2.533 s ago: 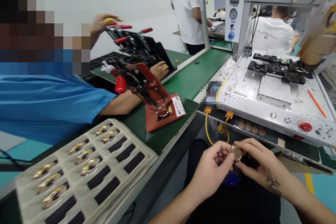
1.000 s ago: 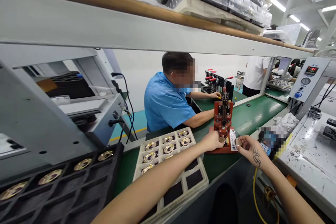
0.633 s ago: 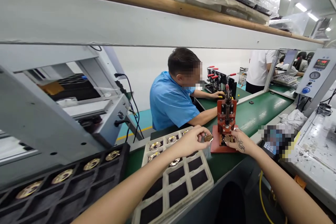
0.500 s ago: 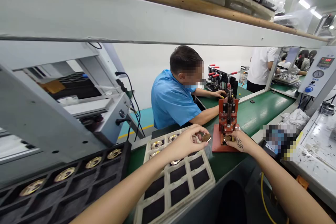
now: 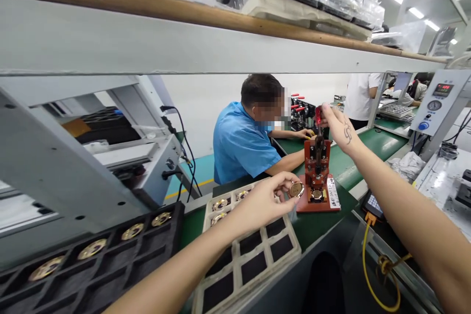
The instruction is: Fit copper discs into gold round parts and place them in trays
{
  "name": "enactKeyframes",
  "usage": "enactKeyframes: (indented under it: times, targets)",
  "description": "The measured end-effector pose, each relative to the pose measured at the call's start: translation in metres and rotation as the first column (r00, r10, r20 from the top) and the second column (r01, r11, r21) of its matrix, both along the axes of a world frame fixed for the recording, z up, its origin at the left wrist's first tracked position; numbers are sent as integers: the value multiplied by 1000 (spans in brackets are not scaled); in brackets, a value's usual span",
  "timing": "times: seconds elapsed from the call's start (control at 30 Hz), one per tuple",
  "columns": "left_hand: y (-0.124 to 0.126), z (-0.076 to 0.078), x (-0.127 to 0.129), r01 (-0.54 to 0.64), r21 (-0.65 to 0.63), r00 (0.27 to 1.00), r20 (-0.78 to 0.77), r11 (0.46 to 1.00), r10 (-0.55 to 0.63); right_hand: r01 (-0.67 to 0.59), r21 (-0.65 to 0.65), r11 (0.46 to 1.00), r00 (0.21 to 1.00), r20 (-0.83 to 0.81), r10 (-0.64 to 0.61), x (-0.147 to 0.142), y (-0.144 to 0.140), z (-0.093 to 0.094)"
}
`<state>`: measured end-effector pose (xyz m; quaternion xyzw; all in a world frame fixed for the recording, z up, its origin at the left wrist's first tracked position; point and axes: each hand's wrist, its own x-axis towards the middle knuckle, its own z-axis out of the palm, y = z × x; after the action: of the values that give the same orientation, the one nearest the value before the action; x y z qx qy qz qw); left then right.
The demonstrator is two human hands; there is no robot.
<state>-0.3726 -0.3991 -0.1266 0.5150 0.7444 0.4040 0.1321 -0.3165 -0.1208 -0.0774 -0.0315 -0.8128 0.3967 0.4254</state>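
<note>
My left hand pinches a round gold watch case at its edge, with its lettered face toward me. This hand is above the beige tray, left of a red toggle press. Up at the top of the press, my right hand is closed on the red lever handle. Another gold watch case lies in the holder on the press base, beneath the plunger. Several gold cases sit in the back compartments of the beige tray; part of it is hidden by my left forearm.
A black tray with gold round parts stands at the left. Across the green bench, a co-worker in a blue shirt works beside red-handled clamps. A shelf beam runs overhead. A control box and yellow cable are right.
My right hand has left the case in the press holder and moved up to the red lever handle. My left hand, still holding its case, has shifted slightly right.
</note>
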Motion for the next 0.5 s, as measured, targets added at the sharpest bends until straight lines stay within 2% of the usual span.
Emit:
enactKeyframes:
  times: [0.03, 0.1, 0.2, 0.27, 0.33, 0.43, 0.5]
  targets:
    - [0, 0, 3, 0, -1, 1000, -16, 1000, 0, 22, 16, 1000, 999, -41, -21, 6, -11, 1]
    - [-5, 0, 7, -18, -14, 999, -48, 1000, 17, 76, 99, 992, 991, -115, -64, 28, -33, -10]
    - [-12, -2, 12, -27, -23, 998, -65, 999, 26, 95, 284, 954, 989, -136, -58, 63, -52, -44]
    - [-10, -3, 20, -5, -8, 998, -63, 1000, 4, 63, 348, 936, 995, -94, -32, 76, -56, -65]
    - [-4, -2, 33, 25, 19, 996, -83, 1000, -23, 53, 376, 925, 997, -66, -30, 82, -56, -79]
    - [6, -4, 56, 80, 62, 982, -175, 995, -68, 52, 383, 922, 998, -47, -36, 96, -59, -88]
    - [10, -7, 70, 123, 95, 964, -246, 988, -97, 40, 299, 953, 999, -36, -31, 117, -66, -92]
